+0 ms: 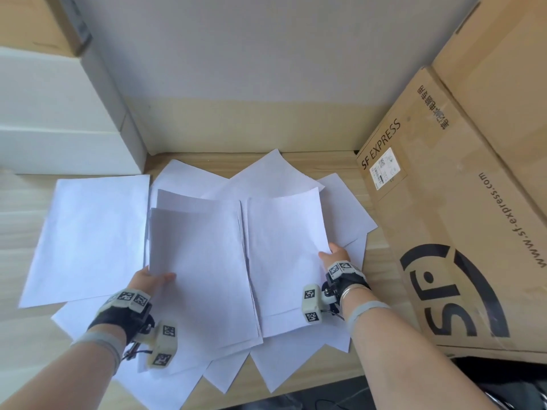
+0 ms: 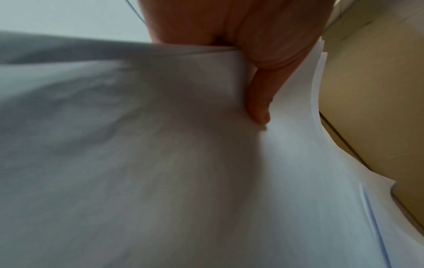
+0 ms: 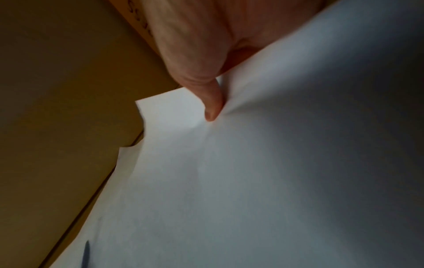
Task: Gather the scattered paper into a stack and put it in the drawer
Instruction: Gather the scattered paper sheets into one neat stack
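At the centre of the head view the left hand (image 1: 151, 281) pinches a small bundle of sheets (image 1: 201, 267) by its lower left edge, thumb on top, while the right hand (image 1: 334, 255) pinches a second bundle (image 1: 284, 250) at its right edge. The two grips hold the bundles side by side, inner edges meeting, probably to merge them into one stack. More loose paper (image 1: 85, 238) lies fanned on the bench (image 1: 381, 261) beneath and toward the left; no drawer is visible.

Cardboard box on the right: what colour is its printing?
Black on the brown cardboard box; clearest in head view.
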Demonstrator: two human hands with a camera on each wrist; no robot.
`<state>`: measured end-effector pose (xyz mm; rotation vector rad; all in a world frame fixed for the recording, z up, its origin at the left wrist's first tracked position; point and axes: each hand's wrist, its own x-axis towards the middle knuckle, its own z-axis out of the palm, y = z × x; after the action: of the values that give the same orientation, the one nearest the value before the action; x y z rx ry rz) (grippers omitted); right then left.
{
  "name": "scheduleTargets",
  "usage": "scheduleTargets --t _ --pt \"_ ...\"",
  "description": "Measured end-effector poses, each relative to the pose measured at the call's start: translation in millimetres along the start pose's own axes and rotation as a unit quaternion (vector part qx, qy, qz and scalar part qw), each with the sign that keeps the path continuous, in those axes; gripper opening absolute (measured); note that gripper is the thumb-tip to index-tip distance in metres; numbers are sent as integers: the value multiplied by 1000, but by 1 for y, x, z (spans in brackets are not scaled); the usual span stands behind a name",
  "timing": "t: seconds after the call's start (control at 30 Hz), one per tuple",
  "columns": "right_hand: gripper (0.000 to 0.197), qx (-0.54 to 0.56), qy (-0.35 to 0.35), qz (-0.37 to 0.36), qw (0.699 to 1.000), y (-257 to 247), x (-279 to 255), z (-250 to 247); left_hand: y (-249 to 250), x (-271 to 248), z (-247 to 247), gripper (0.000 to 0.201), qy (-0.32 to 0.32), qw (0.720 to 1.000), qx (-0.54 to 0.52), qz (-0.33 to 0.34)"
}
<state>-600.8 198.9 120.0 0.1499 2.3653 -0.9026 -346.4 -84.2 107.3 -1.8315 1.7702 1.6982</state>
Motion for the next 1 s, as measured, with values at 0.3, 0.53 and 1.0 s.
scheduleTargets --t 0.3,0.53,1.0 --pt "29 57 -8 -14 998 14 -4 -29 -6 4 -14 38 13 1000 -12 -2" --pt "32 88 -23 -50 995 5 -3 -43 0 4 -13 40 3 1000 0 -3" --pt "35 -39 -138 -106 984 -36 -29 53 7 -8 5 37 -46 999 -19 -8"
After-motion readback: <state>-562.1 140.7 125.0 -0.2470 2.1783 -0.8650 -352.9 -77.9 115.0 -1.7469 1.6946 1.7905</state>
